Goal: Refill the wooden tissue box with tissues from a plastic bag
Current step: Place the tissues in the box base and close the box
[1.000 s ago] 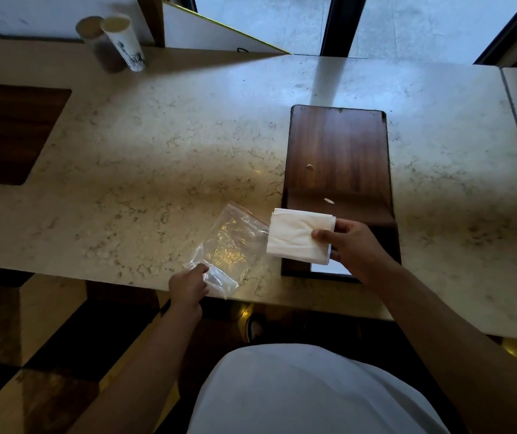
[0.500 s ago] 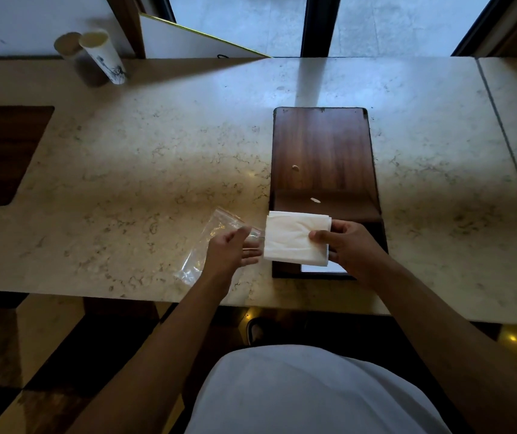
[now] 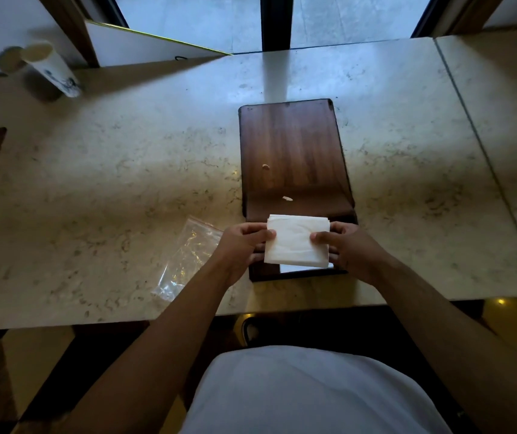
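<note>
A pale marble counter [image 3: 125, 189] runs under a window, dim at the near edge. Both hands hold the folded tissues [image 3: 296, 240] over the near end of the wooden box [image 3: 291, 151]: the left hand [image 3: 241, 245] pinches the left edge, the right hand [image 3: 349, 245] the right edge, each grip closed on the stack. A white strip below the stack may be tissue already in the box. The empty bag [image 3: 188, 255] lies flat just left of the box, partly behind the left wrist. A paper cup [image 3: 52, 68] stands far left, well apart.
</note>
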A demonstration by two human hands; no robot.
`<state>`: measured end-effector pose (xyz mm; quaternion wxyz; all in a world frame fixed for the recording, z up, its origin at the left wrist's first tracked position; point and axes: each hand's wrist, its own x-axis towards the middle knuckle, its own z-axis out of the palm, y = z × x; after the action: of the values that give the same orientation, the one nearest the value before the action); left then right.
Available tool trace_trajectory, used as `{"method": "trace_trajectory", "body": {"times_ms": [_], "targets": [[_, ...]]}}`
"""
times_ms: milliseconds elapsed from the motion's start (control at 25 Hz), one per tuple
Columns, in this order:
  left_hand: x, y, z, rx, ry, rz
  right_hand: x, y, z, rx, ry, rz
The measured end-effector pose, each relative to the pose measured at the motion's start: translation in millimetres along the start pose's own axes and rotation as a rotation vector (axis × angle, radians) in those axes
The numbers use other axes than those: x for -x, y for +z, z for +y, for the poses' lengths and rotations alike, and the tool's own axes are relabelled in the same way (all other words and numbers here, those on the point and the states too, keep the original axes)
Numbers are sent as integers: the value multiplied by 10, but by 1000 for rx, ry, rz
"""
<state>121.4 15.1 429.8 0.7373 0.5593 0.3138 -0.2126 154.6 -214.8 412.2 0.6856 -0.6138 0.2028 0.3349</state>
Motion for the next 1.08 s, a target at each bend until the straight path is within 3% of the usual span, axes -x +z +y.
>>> {"method": "trace_trajectory", "body": {"times_ms": [160,520,840,1080], "targets": [[-101,80,-49,-128,-36,65,-87,-81,5,112,25,72],[-337,321,-279,-454,11,230,-228,-73,73,736,-139,307],[-521,382,-369,-900,64,288,-343,-33,181,938,-135,401],[-538,413,-378,-998,91,309,-376,-39,186,1026,-128,397]]}}
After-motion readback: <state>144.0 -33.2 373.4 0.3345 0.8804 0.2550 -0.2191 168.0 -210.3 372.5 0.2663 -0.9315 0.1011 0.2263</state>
